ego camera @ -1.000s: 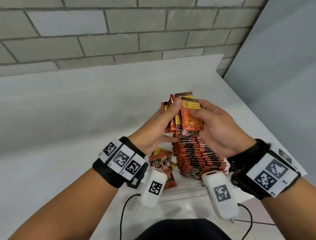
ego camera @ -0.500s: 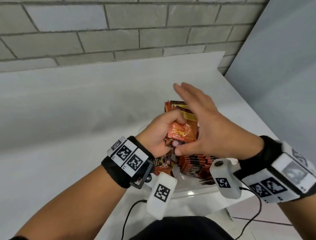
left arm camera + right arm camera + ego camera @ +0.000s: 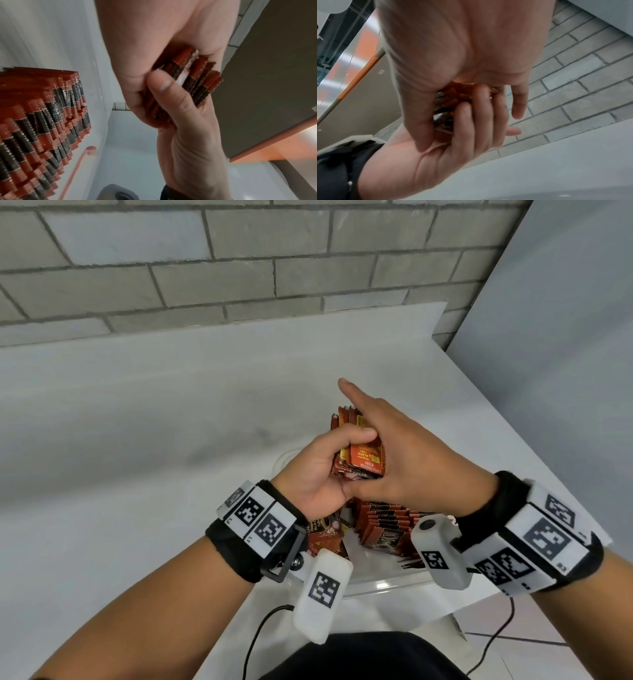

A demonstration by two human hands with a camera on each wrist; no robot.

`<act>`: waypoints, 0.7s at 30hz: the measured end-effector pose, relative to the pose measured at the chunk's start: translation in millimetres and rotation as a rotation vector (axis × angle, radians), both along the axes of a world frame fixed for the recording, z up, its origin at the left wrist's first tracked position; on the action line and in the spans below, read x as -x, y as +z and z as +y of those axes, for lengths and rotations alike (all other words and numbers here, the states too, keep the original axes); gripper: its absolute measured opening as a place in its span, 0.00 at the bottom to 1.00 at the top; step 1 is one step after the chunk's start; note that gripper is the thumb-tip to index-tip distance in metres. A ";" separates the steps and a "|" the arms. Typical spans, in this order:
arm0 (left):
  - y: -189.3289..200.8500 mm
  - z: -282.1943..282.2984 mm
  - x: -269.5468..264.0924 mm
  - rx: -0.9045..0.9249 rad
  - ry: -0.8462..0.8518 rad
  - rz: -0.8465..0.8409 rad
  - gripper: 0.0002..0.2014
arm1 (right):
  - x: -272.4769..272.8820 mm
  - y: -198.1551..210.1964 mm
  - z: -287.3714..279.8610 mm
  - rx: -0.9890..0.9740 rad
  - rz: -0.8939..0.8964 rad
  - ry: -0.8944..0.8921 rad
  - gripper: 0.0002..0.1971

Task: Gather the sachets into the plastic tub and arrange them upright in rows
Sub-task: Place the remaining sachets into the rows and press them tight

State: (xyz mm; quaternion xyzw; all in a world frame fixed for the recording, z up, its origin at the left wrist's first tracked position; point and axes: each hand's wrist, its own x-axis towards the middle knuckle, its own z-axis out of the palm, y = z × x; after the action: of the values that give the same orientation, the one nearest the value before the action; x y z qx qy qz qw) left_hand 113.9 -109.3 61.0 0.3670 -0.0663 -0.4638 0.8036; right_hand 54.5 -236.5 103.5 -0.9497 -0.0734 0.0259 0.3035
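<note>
Gripping sachets (image 3: 364, 460) upright, left hand (image 3: 318, 474)

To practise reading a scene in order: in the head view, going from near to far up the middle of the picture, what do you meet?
Tub's near rim → upright rows of sachets → bundle of sachets held between the left hand and right hand → bare white table → brick wall.
</note>
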 end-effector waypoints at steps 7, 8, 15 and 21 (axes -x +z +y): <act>-3.2 0.3 0.1 0.004 -0.048 0.022 0.09 | 5.9 -6.4 -4.4 -0.031 0.059 -0.002 0.56; -3.2 1.0 -0.3 0.003 -0.052 0.024 0.09 | 6.0 -7.1 -5.2 -0.024 0.069 0.006 0.54; -5.8 3.0 -0.6 0.044 -0.074 0.066 0.22 | 4.8 -11.1 -8.4 0.033 0.073 0.087 0.47; -7.0 4.5 -1.2 0.022 -0.114 0.043 0.23 | 5.7 -9.4 -7.5 0.173 0.066 0.157 0.43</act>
State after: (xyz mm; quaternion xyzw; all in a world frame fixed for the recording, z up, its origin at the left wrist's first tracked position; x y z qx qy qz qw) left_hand 115.1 -104.8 54.0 0.3438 -0.0747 -0.5158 0.7811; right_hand 48.8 -244.0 94.1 -0.9622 -0.1347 0.0872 0.2199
